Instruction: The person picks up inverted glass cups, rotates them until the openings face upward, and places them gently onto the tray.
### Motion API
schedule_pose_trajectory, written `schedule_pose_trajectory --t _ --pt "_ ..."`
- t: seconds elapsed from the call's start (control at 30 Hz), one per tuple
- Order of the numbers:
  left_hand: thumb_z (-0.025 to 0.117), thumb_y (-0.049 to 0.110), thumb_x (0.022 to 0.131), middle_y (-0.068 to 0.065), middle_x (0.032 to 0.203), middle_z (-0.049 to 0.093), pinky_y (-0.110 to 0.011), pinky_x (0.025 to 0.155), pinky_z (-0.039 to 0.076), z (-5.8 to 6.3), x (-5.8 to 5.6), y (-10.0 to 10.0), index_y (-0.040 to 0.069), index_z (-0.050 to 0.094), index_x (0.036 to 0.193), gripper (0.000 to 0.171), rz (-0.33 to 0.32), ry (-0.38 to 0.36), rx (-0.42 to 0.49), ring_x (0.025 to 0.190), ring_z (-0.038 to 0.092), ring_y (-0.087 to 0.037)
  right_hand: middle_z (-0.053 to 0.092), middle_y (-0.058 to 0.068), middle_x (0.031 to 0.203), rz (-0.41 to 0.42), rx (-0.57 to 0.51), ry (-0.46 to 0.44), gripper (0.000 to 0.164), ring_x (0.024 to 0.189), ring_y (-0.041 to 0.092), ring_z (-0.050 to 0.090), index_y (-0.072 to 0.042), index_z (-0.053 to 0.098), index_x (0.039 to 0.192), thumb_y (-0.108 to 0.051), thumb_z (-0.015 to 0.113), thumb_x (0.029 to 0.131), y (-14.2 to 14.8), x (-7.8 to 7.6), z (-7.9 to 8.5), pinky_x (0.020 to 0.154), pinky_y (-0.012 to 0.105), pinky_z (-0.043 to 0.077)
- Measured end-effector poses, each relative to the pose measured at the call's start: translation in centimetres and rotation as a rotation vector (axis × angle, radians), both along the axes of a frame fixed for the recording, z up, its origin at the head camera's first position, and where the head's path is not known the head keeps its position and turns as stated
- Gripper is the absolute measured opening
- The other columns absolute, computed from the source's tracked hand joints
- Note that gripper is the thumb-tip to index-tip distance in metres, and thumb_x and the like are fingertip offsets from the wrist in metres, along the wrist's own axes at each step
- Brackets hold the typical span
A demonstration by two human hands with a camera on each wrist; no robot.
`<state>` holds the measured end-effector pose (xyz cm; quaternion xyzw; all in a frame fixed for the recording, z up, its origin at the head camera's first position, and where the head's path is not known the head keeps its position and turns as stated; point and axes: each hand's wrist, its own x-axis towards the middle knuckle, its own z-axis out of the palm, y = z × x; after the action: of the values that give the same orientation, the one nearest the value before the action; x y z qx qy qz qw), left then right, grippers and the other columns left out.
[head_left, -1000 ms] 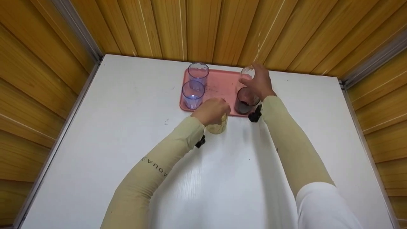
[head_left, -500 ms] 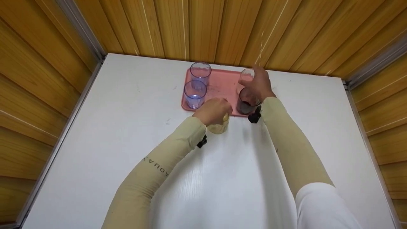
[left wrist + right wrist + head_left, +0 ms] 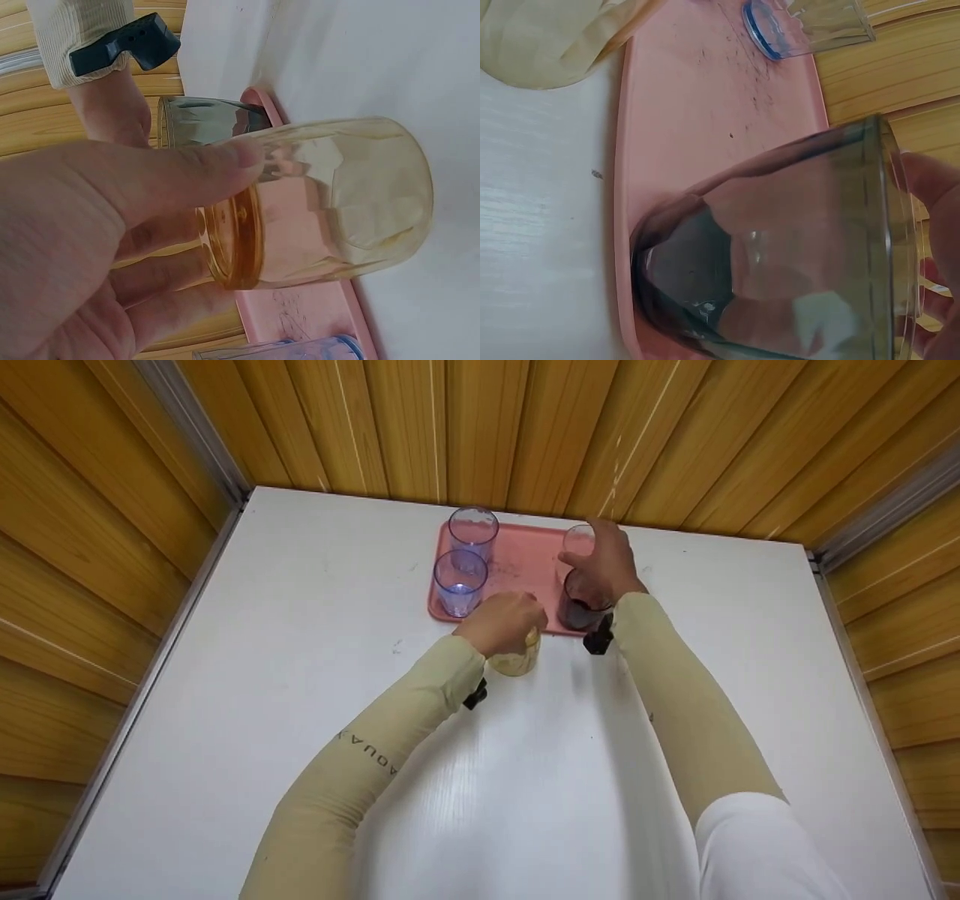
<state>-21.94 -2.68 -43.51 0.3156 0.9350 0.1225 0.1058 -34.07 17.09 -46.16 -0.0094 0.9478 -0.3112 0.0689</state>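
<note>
My left hand (image 3: 504, 622) grips a yellow glass (image 3: 345, 202) in front of the pink tray (image 3: 525, 544). The left wrist view shows its thick amber end at the fingers and the wider end towards the table; whether it touches the table I cannot tell. At the tray's back right corner, my right hand (image 3: 606, 561) has thumb and fingers round a clear glass (image 3: 576, 544), partly hidden by the hand. A dark grey glass (image 3: 765, 247) stands upright on the tray just below that hand. On the tray's left side are two bluish glasses, the front one (image 3: 460, 585) and the back one (image 3: 472, 532).
The tray lies near the far edge of a white table (image 3: 337, 585). Wood-panelled walls (image 3: 480, 435) rise behind the table and along both sides. Dark scuffs mark the middle of the tray.
My right hand has shifted slightly left and nearer to me with the clear glass in its grip. My left hand keeps the yellow glass in nearly the same spot.
</note>
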Motion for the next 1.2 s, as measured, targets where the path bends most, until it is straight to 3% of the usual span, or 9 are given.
schedule_pose_trajectory --t 0.4,0.67,1.2 --pt "0.078 0.007 0.079 -0.003 0.112 0.07 -0.033 0.096 0.053 0.2 0.0 -0.1 0.015 0.072 0.114 0.036 -0.01 -0.006 -0.002 0.104 0.064 -0.02 0.02 0.003 0.161 0.029 0.059 0.049 0.089 0.148 0.027 0.019 -0.023 0.016 0.156 -0.051 0.065 0.087 -0.3 0.6 0.4 0.121 0.048 0.023" --pt "0.079 0.01 0.079 -0.002 0.113 0.07 -0.034 0.099 0.052 0.1 0.0 -0.1 0.015 0.072 0.114 0.037 -0.002 -0.014 0.008 0.107 0.064 -0.021 0.021 0.003 0.16 0.043 0.096 0.077 0.088 0.147 0.028 0.018 -0.023 0.019 0.155 -0.055 0.064 0.086 -0.7 1.5 0.8 0.122 0.053 0.016" --pt "0.081 0.011 0.078 -0.001 0.118 0.068 -0.036 0.099 0.052 0.3 -0.1 -0.1 0.018 0.071 0.117 0.041 0.036 -0.07 0.02 0.11 0.063 -0.019 0.024 0.003 0.158 0.054 0.056 0.103 0.084 0.146 0.025 0.022 -0.025 0.025 0.153 -0.053 0.066 0.085 0.2 2.8 1.8 0.12 0.046 0.026"
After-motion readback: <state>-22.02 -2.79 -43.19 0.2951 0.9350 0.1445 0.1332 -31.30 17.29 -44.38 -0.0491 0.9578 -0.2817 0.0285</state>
